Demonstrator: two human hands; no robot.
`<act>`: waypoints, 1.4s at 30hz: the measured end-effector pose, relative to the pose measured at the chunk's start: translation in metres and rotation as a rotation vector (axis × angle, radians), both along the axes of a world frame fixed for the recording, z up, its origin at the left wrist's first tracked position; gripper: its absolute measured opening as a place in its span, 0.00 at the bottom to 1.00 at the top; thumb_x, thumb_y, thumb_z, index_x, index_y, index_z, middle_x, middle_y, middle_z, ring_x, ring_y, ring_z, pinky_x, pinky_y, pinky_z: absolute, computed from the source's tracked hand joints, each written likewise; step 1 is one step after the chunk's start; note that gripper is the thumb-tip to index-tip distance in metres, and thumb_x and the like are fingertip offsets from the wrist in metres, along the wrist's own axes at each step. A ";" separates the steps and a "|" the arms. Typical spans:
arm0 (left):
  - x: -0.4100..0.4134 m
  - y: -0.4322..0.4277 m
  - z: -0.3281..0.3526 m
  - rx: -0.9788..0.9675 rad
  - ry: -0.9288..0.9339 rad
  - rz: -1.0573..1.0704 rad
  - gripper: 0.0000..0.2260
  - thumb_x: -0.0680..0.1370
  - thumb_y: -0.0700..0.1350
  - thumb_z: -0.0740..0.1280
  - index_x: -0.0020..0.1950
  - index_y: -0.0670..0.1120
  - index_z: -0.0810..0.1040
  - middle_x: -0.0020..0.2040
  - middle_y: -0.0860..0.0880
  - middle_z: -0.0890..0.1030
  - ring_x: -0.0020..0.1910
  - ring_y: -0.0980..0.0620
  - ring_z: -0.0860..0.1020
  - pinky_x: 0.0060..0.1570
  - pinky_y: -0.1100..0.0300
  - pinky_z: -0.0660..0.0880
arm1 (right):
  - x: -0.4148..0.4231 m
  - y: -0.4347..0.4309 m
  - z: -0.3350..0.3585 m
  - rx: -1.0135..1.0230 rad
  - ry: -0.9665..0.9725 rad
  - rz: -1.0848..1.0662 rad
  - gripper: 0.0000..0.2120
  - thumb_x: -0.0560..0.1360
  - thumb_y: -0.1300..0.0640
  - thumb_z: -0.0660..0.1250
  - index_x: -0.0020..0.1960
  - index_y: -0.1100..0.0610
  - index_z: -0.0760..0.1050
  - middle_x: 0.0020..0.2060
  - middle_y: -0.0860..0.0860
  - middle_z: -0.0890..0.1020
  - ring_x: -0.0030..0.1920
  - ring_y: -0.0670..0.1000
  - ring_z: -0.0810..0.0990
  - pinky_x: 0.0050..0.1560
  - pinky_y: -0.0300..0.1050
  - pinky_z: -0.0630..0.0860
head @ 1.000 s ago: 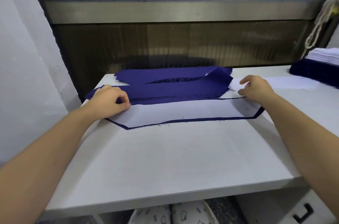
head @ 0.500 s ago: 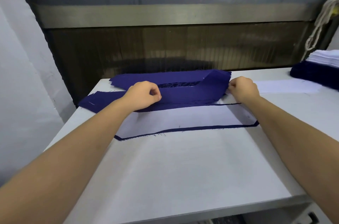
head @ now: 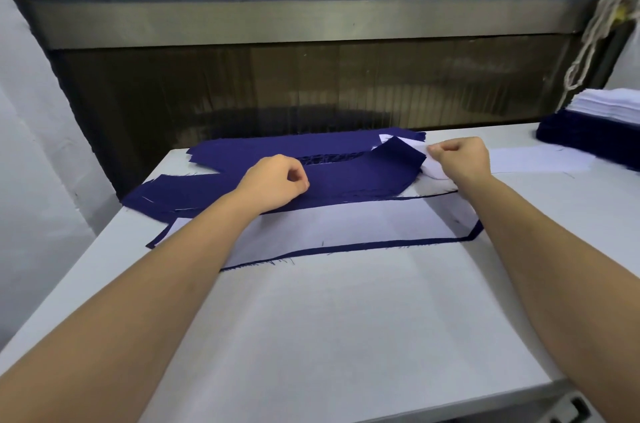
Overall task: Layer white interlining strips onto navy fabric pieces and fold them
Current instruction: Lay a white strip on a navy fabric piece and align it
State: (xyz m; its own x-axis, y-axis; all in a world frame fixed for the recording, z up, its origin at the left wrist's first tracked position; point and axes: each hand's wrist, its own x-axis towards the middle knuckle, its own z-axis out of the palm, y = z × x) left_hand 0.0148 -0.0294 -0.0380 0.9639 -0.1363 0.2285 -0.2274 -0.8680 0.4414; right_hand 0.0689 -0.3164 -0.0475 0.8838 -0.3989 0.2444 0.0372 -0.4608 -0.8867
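Left hand, right hand pinch navy fabric (interlining beneath).

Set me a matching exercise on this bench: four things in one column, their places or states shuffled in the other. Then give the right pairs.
Column one
1. left hand
2. right hand
3. white interlining strip
4. cord bundle

Column two
a. hangs at the upper right
b. lies flat nearest the person, with a navy border along its near edge
c. pinches the right end of the folded navy fabric
d. grips the folded navy fabric left of its middle

Pairs: 1-d, 2-c, 3-b, 4-a
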 end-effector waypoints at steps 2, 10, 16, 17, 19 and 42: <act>-0.001 0.000 0.000 -0.025 0.011 -0.013 0.02 0.77 0.44 0.67 0.46 0.51 0.78 0.43 0.55 0.77 0.45 0.56 0.75 0.47 0.60 0.73 | -0.003 0.002 0.002 -0.006 -0.062 -0.059 0.06 0.75 0.55 0.68 0.48 0.55 0.83 0.49 0.52 0.83 0.48 0.52 0.78 0.52 0.47 0.75; -0.014 -0.017 0.016 -0.604 0.164 -0.075 0.04 0.81 0.48 0.60 0.52 0.55 0.74 0.45 0.55 0.83 0.46 0.58 0.79 0.41 0.65 0.73 | -0.026 0.028 0.014 -0.289 -0.341 0.004 0.08 0.75 0.53 0.66 0.45 0.52 0.83 0.49 0.49 0.76 0.44 0.46 0.73 0.44 0.45 0.73; -0.021 -0.026 0.019 -1.051 0.435 -0.141 0.13 0.82 0.53 0.56 0.66 0.56 0.64 0.55 0.45 0.81 0.52 0.49 0.81 0.48 0.59 0.77 | -0.043 0.059 0.022 -0.244 -0.448 0.216 0.08 0.76 0.54 0.66 0.47 0.55 0.82 0.47 0.50 0.80 0.33 0.48 0.79 0.43 0.41 0.76; -0.022 -0.027 0.019 -1.125 0.463 -0.148 0.16 0.82 0.53 0.57 0.69 0.57 0.62 0.57 0.43 0.80 0.53 0.48 0.80 0.49 0.58 0.77 | -0.045 0.064 0.023 -0.198 -0.441 0.240 0.08 0.77 0.53 0.66 0.47 0.55 0.81 0.47 0.50 0.81 0.30 0.46 0.79 0.42 0.37 0.75; -0.023 -0.029 0.017 -1.250 0.493 -0.155 0.21 0.81 0.52 0.59 0.73 0.59 0.57 0.61 0.38 0.75 0.53 0.46 0.79 0.51 0.56 0.77 | -0.049 0.073 0.023 -0.078 -0.410 0.288 0.07 0.77 0.52 0.66 0.47 0.54 0.81 0.45 0.47 0.82 0.29 0.45 0.81 0.40 0.35 0.75; -0.036 0.006 0.026 -1.524 0.315 0.230 0.14 0.78 0.28 0.56 0.47 0.42 0.78 0.48 0.44 0.79 0.44 0.50 0.80 0.38 0.60 0.77 | -0.056 0.066 0.015 0.082 0.035 0.478 0.14 0.81 0.49 0.54 0.56 0.53 0.75 0.56 0.50 0.77 0.41 0.52 0.84 0.35 0.42 0.77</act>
State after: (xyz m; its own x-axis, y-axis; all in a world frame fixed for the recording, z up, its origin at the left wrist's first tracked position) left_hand -0.0212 -0.0233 -0.0121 0.9642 0.1764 -0.1980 0.1085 0.4191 0.9015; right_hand 0.0126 -0.2507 -0.0329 0.9798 0.0371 0.1964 0.1976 -0.3280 -0.9238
